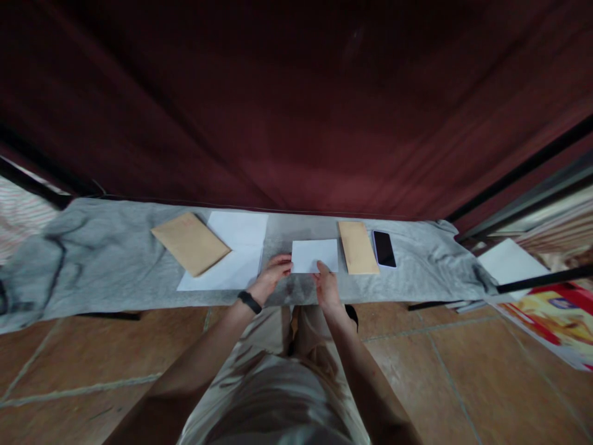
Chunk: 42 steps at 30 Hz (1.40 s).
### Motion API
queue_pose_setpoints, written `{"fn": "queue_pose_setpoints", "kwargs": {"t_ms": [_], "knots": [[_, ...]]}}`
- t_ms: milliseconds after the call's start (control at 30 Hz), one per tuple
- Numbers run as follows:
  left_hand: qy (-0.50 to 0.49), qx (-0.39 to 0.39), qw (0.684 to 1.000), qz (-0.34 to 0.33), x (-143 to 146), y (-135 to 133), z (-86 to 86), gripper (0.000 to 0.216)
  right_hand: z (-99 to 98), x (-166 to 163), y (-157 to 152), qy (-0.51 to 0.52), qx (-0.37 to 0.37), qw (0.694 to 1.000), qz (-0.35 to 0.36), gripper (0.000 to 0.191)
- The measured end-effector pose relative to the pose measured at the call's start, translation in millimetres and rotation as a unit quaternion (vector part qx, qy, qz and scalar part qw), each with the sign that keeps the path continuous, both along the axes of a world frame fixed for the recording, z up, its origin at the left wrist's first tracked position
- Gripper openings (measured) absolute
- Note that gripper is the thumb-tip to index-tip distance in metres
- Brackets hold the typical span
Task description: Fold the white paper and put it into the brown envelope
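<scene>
A small folded white paper (315,254) lies on the grey cloth (115,259) in front of me. My left hand (272,277), with a black band on its wrist, touches the paper's left edge with curled fingers. My right hand (327,285) presses a finger on the paper's near edge. Left of them a brown envelope (191,243) lies tilted on a larger white sheet (231,250). To the right lie a narrow brown envelope (357,247) and a black phone (384,248).
A dark red curtain (296,105) hangs behind the cloth-covered surface. A white sheet (509,262) and a colourful printed page (556,318) lie at the right, crossed by dark bars. Brown floor tiles (92,364) are below.
</scene>
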State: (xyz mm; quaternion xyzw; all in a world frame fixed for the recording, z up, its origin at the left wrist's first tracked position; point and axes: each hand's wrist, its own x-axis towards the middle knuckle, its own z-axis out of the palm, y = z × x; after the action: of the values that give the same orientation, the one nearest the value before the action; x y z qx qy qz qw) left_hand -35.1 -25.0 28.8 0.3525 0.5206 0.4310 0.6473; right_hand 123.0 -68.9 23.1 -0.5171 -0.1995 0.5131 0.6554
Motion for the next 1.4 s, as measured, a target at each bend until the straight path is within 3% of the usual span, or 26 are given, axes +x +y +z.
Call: {"fn": "queue_pose_setpoints", "kwargs": {"t_ms": [233, 467, 733, 1000, 1100, 1267, 1400], "knots": [[0.091, 0.035, 0.995, 0.03, -1.7, 4.9, -8.9, 0.018, -19.9, 36.5, 13.9, -0.198, -0.049, 0.979, -0.005, 0.04], [0.205, 0.045, 0.978, -0.012, 3.3, 9.5, -17.5, 0.022, -24.7, 51.3, 7.9, -0.528, -0.037, 0.848, 0.034, 0.049], [0.319, 0.06, 0.944, -0.061, 5.1, 8.6, -3.1, 0.024, -31.5, 50.6, 0.8, -0.664, -0.03, 0.746, 0.037, 0.048], [0.375, 0.08, 0.921, -0.074, 13.0, -3.9, 7.1, 0.033, -33.6, 49.4, -1.8, -0.689, -0.025, 0.724, 0.027, 0.044], [0.39, 0.143, 0.906, -0.085, 13.4, -11.2, 6.1, 0.034, -31.8, 47.6, -4.6, -0.701, -0.021, 0.712, 0.03, 0.043], [0.358, 0.308, 0.851, -0.229, 13.6, -16.8, -2.2, 0.041, -28.5, 44.3, -7.8, -0.714, -0.02, 0.697, 0.062, 0.045], [0.378, 0.32, 0.823, -0.278, 18.0, -21.9, -10.3, 0.051, -28.4, 42.8, -8.0, -0.712, -0.013, 0.698, 0.071, 0.048]]}}
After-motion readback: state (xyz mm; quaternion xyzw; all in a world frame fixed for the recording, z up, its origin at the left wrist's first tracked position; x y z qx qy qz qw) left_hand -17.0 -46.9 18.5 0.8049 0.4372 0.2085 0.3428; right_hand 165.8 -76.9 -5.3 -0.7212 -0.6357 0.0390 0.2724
